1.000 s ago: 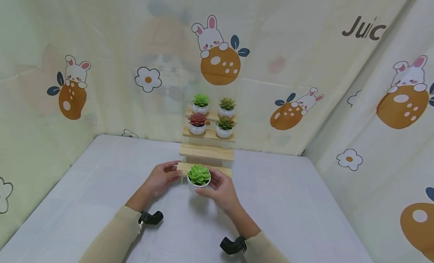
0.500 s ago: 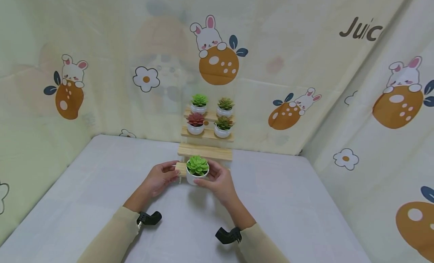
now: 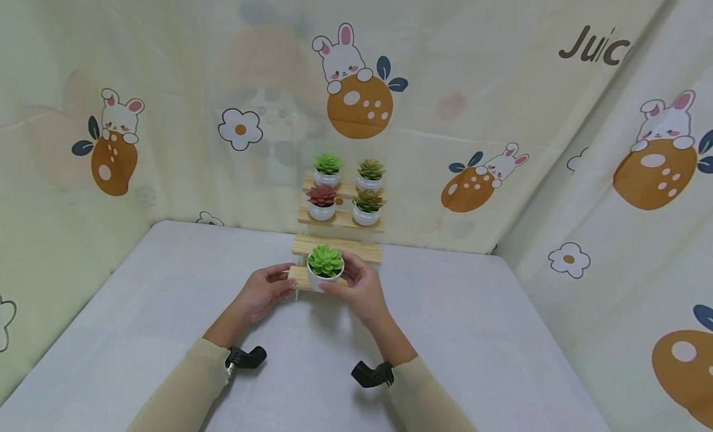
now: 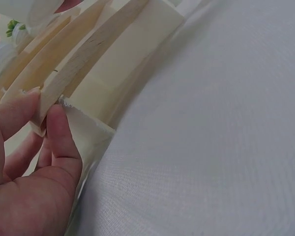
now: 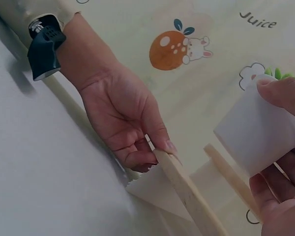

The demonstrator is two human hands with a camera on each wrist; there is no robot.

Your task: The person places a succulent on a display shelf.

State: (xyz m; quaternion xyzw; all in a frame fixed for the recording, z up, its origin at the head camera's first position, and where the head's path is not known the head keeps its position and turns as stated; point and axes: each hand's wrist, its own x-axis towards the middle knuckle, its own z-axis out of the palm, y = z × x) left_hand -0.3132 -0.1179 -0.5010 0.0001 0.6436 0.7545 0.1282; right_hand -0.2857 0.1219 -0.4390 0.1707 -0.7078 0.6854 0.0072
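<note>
A small white pot with a bright green succulent [image 3: 325,267] is gripped by my right hand [image 3: 356,285] just above the lowest step of a wooden tiered stand [image 3: 338,249]. In the right wrist view the white pot [image 5: 259,132] hangs clear of the step [image 5: 187,192], with fingers [image 5: 280,93] curled round it. My left hand [image 3: 266,289] pinches the left end of the lowest step; thumb and fingers [image 4: 59,135] clamp the plank's end [image 4: 83,61]. Several potted succulents stand on the upper steps: green [image 3: 327,169], brownish [image 3: 370,174], red [image 3: 322,202], olive [image 3: 367,207].
The stand sits at the back of a grey-white table [image 3: 473,333] against a curtain printed with rabbits and oranges [image 3: 359,85]. Curtains close in the left and right sides. Black wrist cameras [image 3: 245,358] are strapped on both sleeves.
My right hand has carried the green succulent pot up and away from me, from the table in front of the stand to just over the lowest step. The left hand stayed on the step's end.
</note>
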